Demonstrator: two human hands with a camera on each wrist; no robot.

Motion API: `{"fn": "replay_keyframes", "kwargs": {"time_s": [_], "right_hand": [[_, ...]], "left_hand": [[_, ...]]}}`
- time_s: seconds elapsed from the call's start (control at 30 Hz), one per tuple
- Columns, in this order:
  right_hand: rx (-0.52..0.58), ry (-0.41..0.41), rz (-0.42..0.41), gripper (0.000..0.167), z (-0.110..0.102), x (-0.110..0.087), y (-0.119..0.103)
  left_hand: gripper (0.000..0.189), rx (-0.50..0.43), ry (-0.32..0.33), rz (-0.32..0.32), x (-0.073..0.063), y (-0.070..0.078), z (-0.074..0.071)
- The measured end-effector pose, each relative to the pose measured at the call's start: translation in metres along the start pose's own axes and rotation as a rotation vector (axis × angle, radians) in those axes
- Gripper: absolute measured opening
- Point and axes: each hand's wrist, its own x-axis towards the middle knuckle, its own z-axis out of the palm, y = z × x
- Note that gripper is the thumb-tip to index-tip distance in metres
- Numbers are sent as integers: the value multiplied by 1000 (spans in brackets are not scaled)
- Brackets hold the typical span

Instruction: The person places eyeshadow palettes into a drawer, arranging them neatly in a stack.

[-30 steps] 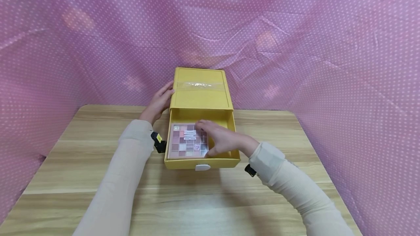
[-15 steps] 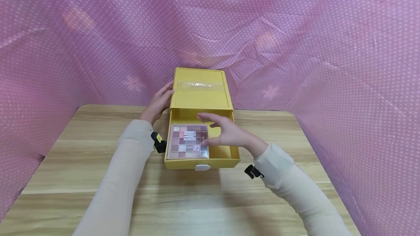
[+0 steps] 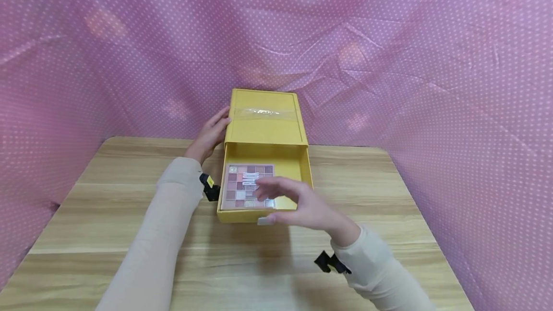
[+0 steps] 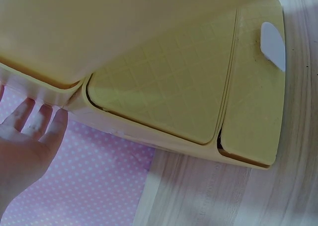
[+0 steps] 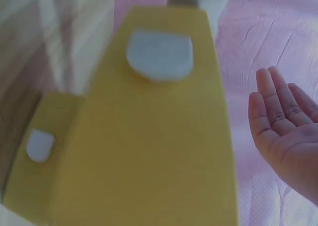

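Note:
A yellow drawer box (image 3: 265, 126) stands on the table with its top drawer (image 3: 289, 157) pulled out. Inside that drawer, toward the left, lies an eyeshadow palette (image 3: 242, 193) with a grid of pinkish squares and the word BACK. My left hand (image 3: 210, 133) rests its extended fingers against the left side of the box. Over the drawer's front right corner, my right hand (image 3: 308, 205) holds nothing, thumb and fingers spread apart. Its thumb overlaps the drawer's white pull tab (image 5: 161, 54) in the head view; whether they touch I cannot tell.
A lower drawer front with its own white tab (image 5: 39, 145) shows in the right wrist view. Clear tape (image 3: 263, 113) crosses the top of the box. Pink dotted cloth (image 3: 276, 23) hangs behind and beside the wooden table (image 3: 242, 272).
My right hand has lifted off the palette's right edge and come back toward the drawer's front. The palette stays in the drawer. My left hand has hardly moved.

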Motion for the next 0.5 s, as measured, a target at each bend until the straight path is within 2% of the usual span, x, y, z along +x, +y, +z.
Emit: {"fn": "replay_keyframes", "kwargs": {"time_s": [0.23,0.4,0.5], "right_hand": [[56,-18,-1,49,24,-15,3],[153,-14,14,46,39,-22,1],[222,1,42,45,49,-31,10]], "left_hand": [[49,-11,7,-7,1,0,-1],[49,-8,-1,-6,0,1,0],[49,-8,-1,-7,0,1,0]]}}
